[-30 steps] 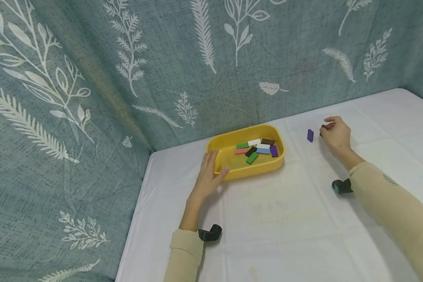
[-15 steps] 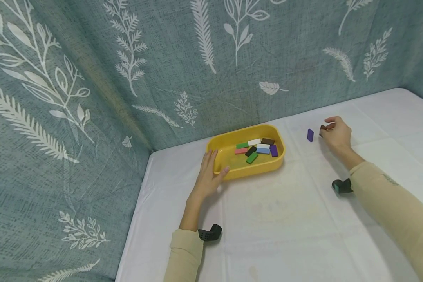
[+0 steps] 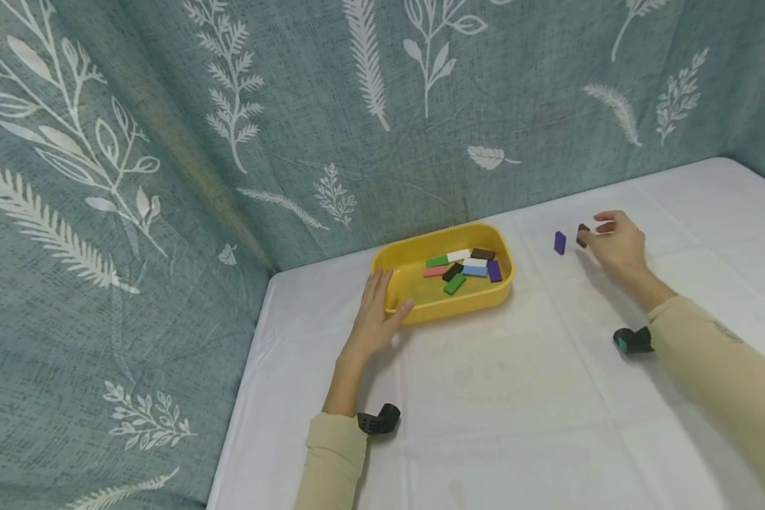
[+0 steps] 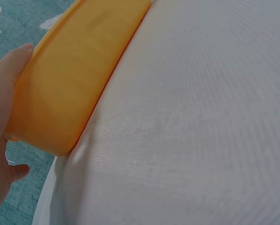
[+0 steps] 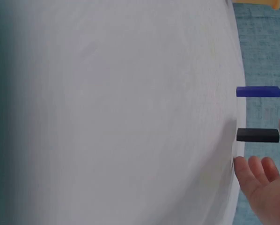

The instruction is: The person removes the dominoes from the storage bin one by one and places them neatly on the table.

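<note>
A dark domino block [image 3: 583, 236] stands upright on the white-covered table [image 3: 516, 397], with a purple domino block [image 3: 559, 243] upright a short way to its left. My right hand [image 3: 618, 244] is right beside the dark block. In the right wrist view, its fingers [image 5: 245, 176] are spread and a gap shows between them and the dark block [image 5: 258, 135]. At the left end of a yellow tray [image 3: 455, 312], my left hand [image 3: 376, 315] rests with fairly straight fingers at the rim. Its thumb lies near the tray's front corner.
Inside the tray lie several flat domino blocks, among them a green one [image 3: 455, 284], a pink one [image 3: 435, 272] and a purple one [image 3: 494, 271]. A blue-green curtain [image 3: 293, 127] with white leaves hangs behind and left of the table.
My right hand has drawn slightly right, away from the dark domino block, which now stands by itself. The left hand and tray stay where they were.
</note>
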The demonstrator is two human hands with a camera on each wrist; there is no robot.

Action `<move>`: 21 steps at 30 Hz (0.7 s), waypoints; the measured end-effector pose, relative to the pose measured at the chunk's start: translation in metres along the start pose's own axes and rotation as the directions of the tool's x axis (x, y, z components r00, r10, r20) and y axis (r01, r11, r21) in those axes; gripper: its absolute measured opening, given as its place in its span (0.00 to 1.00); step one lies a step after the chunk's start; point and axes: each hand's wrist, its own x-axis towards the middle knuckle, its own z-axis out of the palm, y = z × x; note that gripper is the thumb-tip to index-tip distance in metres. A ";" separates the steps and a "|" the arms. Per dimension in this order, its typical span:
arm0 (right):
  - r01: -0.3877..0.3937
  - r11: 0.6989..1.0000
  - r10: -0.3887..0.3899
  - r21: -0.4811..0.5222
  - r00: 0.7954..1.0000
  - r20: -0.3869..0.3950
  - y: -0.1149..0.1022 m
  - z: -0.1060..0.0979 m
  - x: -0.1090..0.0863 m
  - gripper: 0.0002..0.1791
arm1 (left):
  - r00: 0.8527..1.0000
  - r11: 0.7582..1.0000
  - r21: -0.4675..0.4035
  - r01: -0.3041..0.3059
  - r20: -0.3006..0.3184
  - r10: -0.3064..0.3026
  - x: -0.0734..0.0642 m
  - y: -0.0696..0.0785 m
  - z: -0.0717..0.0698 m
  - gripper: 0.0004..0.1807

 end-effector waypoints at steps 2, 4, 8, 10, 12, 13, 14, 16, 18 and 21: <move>-0.015 1.000 0.014 0.007 1.000 0.010 0.002 -0.006 -0.002 0.27 | 1.000 1.000 -0.003 -0.001 0.001 0.001 0.000 -0.001 0.000 0.42; -0.043 0.999 0.042 0.014 0.999 0.028 0.003 -0.012 -0.006 0.28 | 1.000 1.000 -0.002 -0.003 0.002 0.003 0.000 -0.001 0.000 0.42; -0.124 0.981 0.103 0.147 0.984 0.143 0.003 -0.023 -0.016 0.34 | 1.000 1.000 0.003 -0.003 0.004 0.003 0.001 -0.002 -0.001 0.42; -0.179 0.947 0.123 0.267 0.969 0.214 0.001 -0.028 -0.021 0.32 | 1.000 1.000 0.006 -0.003 0.004 0.003 0.001 -0.002 -0.002 0.42; -0.243 0.878 0.124 0.412 0.947 0.295 -0.004 -0.033 -0.026 0.25 | 1.000 1.000 0.003 -0.005 0.006 0.005 0.001 -0.002 -0.003 0.41; -0.274 0.847 0.122 0.456 0.935 0.333 -0.006 -0.035 -0.028 0.21 | 1.000 1.000 0.003 -0.006 0.006 0.006 0.001 -0.002 -0.004 0.41; -0.304 0.819 0.121 0.486 0.921 0.372 -0.008 -0.036 -0.029 0.21 | 1.000 1.000 0.002 -0.008 0.006 0.008 0.002 -0.002 -0.004 0.41; -0.356 0.777 0.107 0.520 0.888 0.447 -0.014 -0.038 -0.032 0.22 | 1.000 1.000 -0.001 -0.011 0.006 0.011 0.002 -0.002 -0.003 0.41; -0.374 0.785 0.096 0.494 0.861 0.499 -0.020 -0.037 -0.035 0.31 | 1.000 1.000 -0.004 -0.012 0.007 0.012 0.002 -0.002 -0.003 0.42; -0.368 0.814 0.089 0.450 0.844 0.530 -0.030 -0.030 -0.041 0.36 | 1.000 1.000 -0.006 -0.010 0.013 0.010 0.002 -0.002 -0.001 0.42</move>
